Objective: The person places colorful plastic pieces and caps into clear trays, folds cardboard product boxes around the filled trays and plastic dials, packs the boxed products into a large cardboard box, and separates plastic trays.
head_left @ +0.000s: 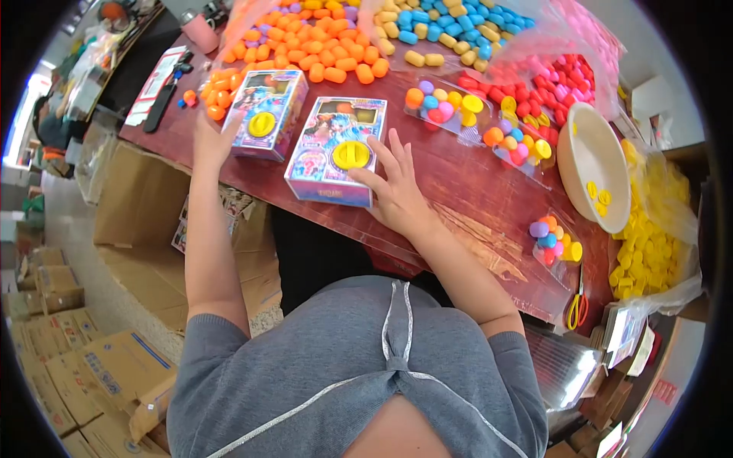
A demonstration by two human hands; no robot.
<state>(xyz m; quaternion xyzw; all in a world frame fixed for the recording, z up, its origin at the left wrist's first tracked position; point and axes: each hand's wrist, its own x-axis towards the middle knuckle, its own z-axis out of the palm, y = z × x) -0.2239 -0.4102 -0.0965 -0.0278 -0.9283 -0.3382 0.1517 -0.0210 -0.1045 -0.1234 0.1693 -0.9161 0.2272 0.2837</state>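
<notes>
Printed box seems mid-positioning, right hand fingers apart at its yellow dial, left hand fingers unclear, lifting calling for a side grip

We cannot make out the blurred fingertips of the left hand, nor read the small print on the left box and right box. The top edge cuts off our orange capsules.
</notes>
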